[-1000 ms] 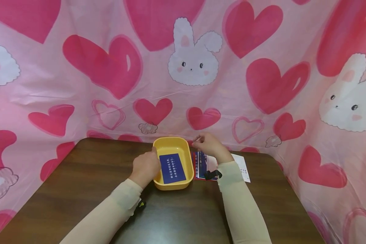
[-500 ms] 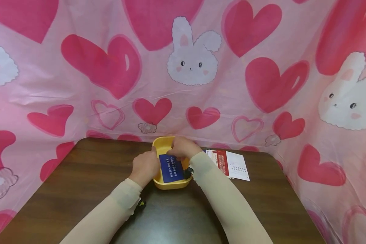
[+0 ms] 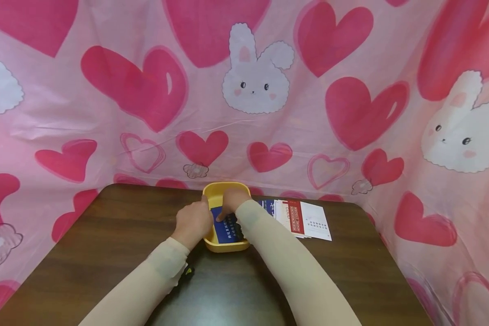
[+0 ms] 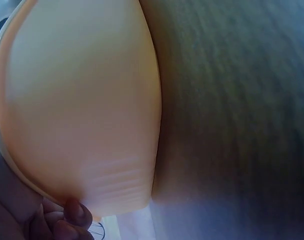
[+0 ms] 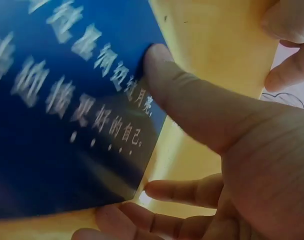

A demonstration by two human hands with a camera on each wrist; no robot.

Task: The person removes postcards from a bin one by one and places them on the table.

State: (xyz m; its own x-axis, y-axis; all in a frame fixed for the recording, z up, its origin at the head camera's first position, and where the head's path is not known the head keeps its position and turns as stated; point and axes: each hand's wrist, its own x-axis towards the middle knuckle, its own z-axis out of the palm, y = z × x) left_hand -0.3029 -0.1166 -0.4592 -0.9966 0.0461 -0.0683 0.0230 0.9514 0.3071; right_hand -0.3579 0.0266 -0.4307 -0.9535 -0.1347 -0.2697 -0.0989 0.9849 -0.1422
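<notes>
A yellow rectangular tray [image 3: 226, 248] stands at the back of the table. Its left rim is gripped by my left hand [image 3: 193, 222]; in the left wrist view the thumb and fingers pinch the edge beside the tray's outer wall [image 4: 82, 110]. Inside the tray lies a dark blue card [image 3: 221, 228] with rows of white characters. My right hand [image 3: 233, 201] reaches into the tray and holds this card by its edge. The right wrist view has the thumb on top of the blue card [image 5: 67, 150] and fingertips at its lower edge, partly hidden beneath it.
Right of the tray, several overlapping cards lie on the dark wooden table [image 3: 126, 235]: a blue one, a red-banded card [image 3: 296, 216] and a white card [image 3: 315, 222]. A pink curtain [image 3: 155, 154] with hearts and rabbits hangs behind the table.
My right hand has moved left from above the cards beside the tray into the tray, onto the blue card. The red-banded card is now uncovered. My left hand stays on the rim.
</notes>
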